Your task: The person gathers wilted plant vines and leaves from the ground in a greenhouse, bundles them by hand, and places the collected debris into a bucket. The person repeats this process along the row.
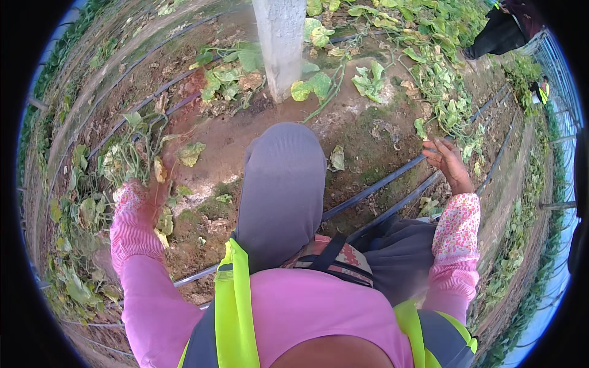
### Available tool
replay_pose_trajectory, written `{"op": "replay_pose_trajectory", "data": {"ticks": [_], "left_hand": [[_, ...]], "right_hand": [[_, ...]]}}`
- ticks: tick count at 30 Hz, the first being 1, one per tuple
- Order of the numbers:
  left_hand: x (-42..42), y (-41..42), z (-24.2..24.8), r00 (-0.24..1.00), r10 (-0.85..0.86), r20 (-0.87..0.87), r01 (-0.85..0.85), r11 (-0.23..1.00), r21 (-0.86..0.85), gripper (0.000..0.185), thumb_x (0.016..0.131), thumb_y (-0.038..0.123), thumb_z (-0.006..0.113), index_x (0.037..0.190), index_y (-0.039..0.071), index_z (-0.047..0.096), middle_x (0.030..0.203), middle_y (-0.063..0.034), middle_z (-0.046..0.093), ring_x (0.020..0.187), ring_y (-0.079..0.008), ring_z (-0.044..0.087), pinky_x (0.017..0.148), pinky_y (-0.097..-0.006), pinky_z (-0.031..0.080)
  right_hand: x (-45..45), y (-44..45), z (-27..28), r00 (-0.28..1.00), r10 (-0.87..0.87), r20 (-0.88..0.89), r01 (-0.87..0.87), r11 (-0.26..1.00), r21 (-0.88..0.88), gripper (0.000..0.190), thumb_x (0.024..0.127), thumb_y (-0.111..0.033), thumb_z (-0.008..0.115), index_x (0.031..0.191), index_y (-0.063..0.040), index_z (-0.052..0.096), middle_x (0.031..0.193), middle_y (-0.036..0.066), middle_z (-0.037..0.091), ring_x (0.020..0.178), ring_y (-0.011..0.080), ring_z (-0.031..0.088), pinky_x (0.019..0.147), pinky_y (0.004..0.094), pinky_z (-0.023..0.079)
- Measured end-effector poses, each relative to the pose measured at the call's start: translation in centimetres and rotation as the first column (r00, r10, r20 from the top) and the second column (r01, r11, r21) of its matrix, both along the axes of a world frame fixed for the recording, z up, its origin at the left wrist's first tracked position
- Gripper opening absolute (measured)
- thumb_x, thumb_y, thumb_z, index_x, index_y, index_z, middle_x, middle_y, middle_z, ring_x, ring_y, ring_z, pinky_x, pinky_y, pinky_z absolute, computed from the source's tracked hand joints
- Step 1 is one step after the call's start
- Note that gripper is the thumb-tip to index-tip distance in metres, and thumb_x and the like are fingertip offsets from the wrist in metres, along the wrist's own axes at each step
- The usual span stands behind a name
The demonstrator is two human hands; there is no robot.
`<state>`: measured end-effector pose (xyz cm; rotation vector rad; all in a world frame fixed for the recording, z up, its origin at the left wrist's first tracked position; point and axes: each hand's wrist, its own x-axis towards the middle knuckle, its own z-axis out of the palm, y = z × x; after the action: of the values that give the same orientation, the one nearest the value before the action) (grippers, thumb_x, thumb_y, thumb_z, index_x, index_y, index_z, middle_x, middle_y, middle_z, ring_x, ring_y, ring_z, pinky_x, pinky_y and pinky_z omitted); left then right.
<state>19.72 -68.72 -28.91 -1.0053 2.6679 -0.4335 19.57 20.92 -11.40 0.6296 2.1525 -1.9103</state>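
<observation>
My left hand [152, 195] is blurred at the end of its pink, flower-patterned cuff, against a clump of vine stems [138, 156] with green and yellowing leaves. Its fingers do not show clearly, so whether it grips the stems cannot be told. On the other side, my right hand [447, 163] is raised with fingers slightly curled and apart from the thumb. Nothing is plainly between them. A small leaf [419, 128] is just beyond its fingertips, beside a trailing vine [453, 110] with pale, partly withered leaves.
A concrete post [280, 46] rises from the soil ahead of my bent knee [285, 175]. Black irrigation pipes [382, 186] cross the ground. Dry leaves [337, 158] lie scattered. A person in dark clothing [499, 32] is at the upper right; another in a bright vest [543, 92] is farther off.
</observation>
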Motion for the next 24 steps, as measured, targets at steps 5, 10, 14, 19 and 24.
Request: {"op": "replay_pose_trajectory", "data": {"ticks": [5,10,14,19,24], "left_hand": [[-5.4,10.6,0.1,0.925,-0.299,0.234,0.183,0.89,0.417,0.053,0.07,0.031,0.077,0.109,-0.002,0.064,0.107,-0.0224,0.064,0.097,-0.0329,0.065,0.083,-0.0396,0.052],[-11.9,29.3,1.3,0.666,-0.73,-0.154,0.537,0.327,0.778,0.034,0.081,0.025,0.068,0.108,0.005,0.065,0.1,-0.0182,0.068,0.093,-0.0344,0.065,0.082,-0.0411,0.051],[-14.9,44.7,-1.1,0.508,-0.77,-0.386,0.741,0.162,0.652,0.042,0.081,0.024,0.067,0.116,0.003,0.059,0.112,-0.0196,0.063,0.102,-0.0344,0.061,0.085,-0.0409,0.05],[-19.6,55.8,-3.8,0.137,-0.841,-0.523,0.956,-0.026,0.291,0.036,0.075,0.022,0.072,0.102,0.004,0.055,0.096,-0.0126,0.054,0.09,-0.0305,0.061,0.077,-0.0425,0.049],[-23.7,61.5,-6.2,0.306,-0.785,-0.539,0.952,0.244,0.185,0.042,0.076,0.026,0.072,0.103,0.001,0.051,0.101,-0.0139,0.053,0.092,-0.0332,0.06,0.076,-0.0445,0.049]], "right_hand": [[0.1,-0.2,1.1,1.0,0.021,0.021,-0.023,0.996,0.091,0.044,0.093,-0.032,0.06,0.124,-0.003,0.048,0.112,0.01,0.064,0.091,0.0172,0.067,0.076,0.0274,0.052],[-0.6,-0.5,1.3,0.986,0.16,0.046,-0.167,0.952,0.255,0.056,0.09,-0.035,0.061,0.127,0.006,0.049,0.11,0.014,0.064,0.092,0.0193,0.066,0.078,0.0309,0.052],[-0.7,-1.0,1.2,0.932,0.351,0.094,-0.36,0.854,0.376,0.048,0.092,-0.03,0.062,0.123,0.005,0.052,0.106,0.01,0.064,0.089,0.0163,0.066,0.075,0.0303,0.052],[-0.3,-2.5,1.0,0.827,0.546,0.137,-0.459,0.514,0.725,0.041,0.084,-0.021,0.069,0.116,0.001,0.056,0.101,0.013,0.067,0.082,0.0249,0.068,0.074,0.0346,0.053],[1.1,-2.9,1.4,0.782,0.613,0.112,-0.439,0.414,0.797,0.039,0.083,-0.024,0.067,0.113,-0.002,0.055,0.097,0.016,0.062,0.086,0.0333,0.063,0.074,0.0428,0.051]]}}
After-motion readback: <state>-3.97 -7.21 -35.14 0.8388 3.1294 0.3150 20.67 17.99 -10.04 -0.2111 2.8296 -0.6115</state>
